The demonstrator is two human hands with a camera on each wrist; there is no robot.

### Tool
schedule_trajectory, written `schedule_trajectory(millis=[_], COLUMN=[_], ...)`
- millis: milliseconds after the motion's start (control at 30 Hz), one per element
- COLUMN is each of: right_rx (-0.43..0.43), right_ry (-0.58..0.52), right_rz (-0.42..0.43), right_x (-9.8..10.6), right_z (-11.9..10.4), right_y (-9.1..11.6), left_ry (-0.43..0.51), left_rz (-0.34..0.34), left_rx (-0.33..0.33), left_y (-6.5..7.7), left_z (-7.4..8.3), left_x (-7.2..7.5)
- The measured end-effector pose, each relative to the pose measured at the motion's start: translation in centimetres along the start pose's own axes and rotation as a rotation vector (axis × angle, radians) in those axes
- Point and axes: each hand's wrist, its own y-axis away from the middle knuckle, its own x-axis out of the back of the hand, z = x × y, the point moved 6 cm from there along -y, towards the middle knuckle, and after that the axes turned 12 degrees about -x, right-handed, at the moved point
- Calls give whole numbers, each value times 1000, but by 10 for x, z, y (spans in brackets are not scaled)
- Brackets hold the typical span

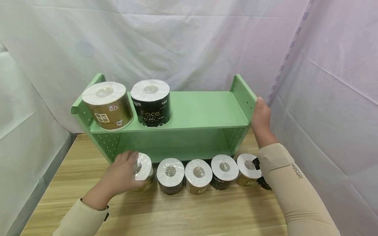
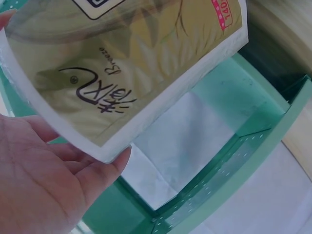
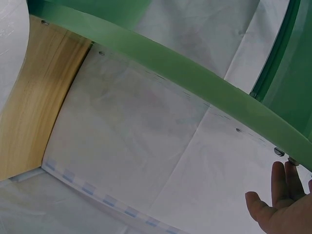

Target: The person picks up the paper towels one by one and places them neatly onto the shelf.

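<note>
My left hand [image 1: 121,173], blurred in the head view, grips the leftmost of the toilet rolls standing before the shelf, a gold-wrapped toilet roll [image 2: 131,63]. In the left wrist view, fingers lie along its lower edge. My right hand [image 1: 261,119] holds the front edge of the right side panel [image 1: 246,98] of a green shelf [image 1: 203,106]; in the right wrist view, its fingers [image 3: 280,183] reach the panel's outer side. A gold toilet roll [image 1: 113,113] and a black toilet roll [image 1: 152,109] stand upright on the upper board's left half.
Along the shelf's front, a row of upright rolls includes a black toilet roll [image 1: 170,177], a gold toilet roll [image 1: 198,177] and several more to the right. The wooden table [image 1: 183,216] carries everything. White curtains [image 1: 177,42] hang behind and at both sides.
</note>
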Motion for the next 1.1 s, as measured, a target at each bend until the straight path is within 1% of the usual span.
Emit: schedule_trajectory(millis=[200,333,600,767,967,1100], right_rx=[3,1,5,2,8,12], right_ry=[10,24,20,6,11,4], right_rz=[-3,-8,-7,-2,4,3], right_x=[0,-1,0,0,0,0], right_z=[0,-1,-2,-1,0,0], right_y=[1,2,3,2,0,1], left_ry=[-4,-14,-30,-27,-13,-14], left_rz=[27,33,54,49,30,35], left_rx=[-9,-14,-38,-51,-46,-58], left_y=[1,1,0,-1,-5,-9], left_z=[3,6,19,25,34,42], left_x=[8,13,27,34,41,46])
